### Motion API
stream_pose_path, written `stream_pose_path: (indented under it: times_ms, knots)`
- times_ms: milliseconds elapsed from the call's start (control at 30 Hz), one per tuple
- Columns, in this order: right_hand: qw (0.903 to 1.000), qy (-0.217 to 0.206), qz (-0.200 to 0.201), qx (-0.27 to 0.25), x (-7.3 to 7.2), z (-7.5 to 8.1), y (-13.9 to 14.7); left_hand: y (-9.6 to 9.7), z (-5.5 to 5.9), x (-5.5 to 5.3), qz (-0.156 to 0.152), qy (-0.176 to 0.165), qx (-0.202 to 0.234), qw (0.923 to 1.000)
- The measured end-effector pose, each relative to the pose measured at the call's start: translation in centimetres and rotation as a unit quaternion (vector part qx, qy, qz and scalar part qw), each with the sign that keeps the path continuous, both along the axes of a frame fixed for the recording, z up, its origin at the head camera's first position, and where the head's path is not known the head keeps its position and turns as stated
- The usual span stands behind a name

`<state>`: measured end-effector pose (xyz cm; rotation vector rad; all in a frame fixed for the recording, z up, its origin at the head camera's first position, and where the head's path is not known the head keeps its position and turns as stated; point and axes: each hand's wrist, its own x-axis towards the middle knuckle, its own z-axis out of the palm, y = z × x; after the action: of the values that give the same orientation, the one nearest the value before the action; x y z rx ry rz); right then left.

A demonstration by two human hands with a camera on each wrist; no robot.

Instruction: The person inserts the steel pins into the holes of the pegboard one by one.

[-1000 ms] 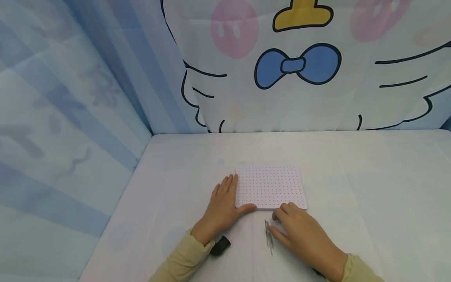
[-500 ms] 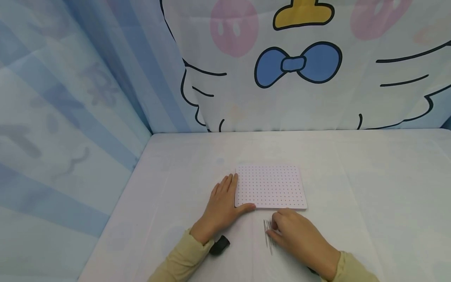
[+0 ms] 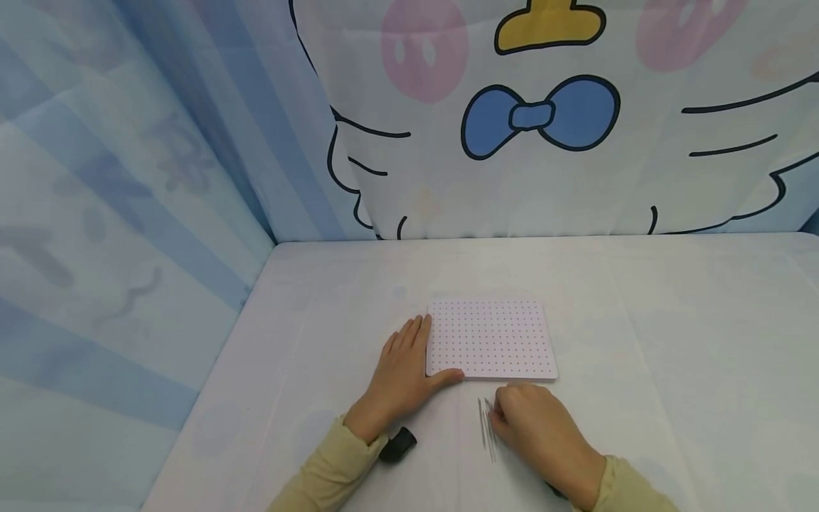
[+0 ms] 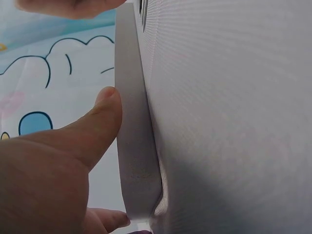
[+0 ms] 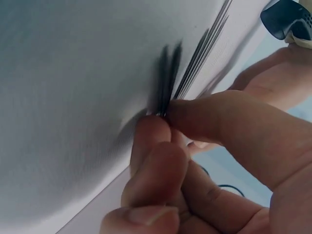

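Observation:
A white pegboard [image 3: 493, 341] with rows of small holes lies flat on the table. My left hand [image 3: 399, 380] rests at its near-left corner, straight fingers along the left side and thumb against the near edge; the left wrist view shows that thumb touching the board's side wall [image 4: 134, 122]. Just below the board, several thin metal pins [image 3: 485, 430] lie side by side. Over their right side is my right hand [image 3: 544, 437], fingers curled. In the right wrist view its thumb and forefinger pinch a pair of dark pins [image 5: 169, 73], while other pins [image 5: 204, 53] lie beside them.
A white cloth [image 3: 672, 341] covers the table. Patterned curtains [image 3: 544, 192] hang behind and on the left. The left wrist carries a black device [image 3: 398, 446], which sits close to the tabletop left of the pins.
My right hand has drawn back a little from the board's near edge, its fingers curling in at the pins. A few pins have spread or shifted slightly. The left hand stays in place.

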<state>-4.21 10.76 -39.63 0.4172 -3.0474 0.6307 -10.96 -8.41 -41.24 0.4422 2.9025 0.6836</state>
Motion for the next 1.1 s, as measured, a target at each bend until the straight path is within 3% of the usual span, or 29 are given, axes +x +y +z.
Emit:
stream_pose_path:
  times_ms: [267,567,933,1100]
  knots:
    - [0.9990,0.043,0.006,-0.004,0.15,-0.46,-0.52,-0.21,0.01,-0.05,0.005,-0.004,0.000,1.0000]
    - [0.9998,0.017,0.009,0.003,0.05,-0.44,-0.51,-0.23,0.01,-0.05,0.000,-0.006,0.002,1.0000]
    - [0.9990,0.018,0.009,0.040,-0.17,-0.66,-0.75,-0.06,-0.05,-0.08,0.003,-0.003,-0.004,1.0000]
    - [0.9995,-0.003,0.010,0.030,-0.19,-0.43,-0.49,-0.01,0.04,-0.06,0.001,-0.005,-0.003,1.0000]
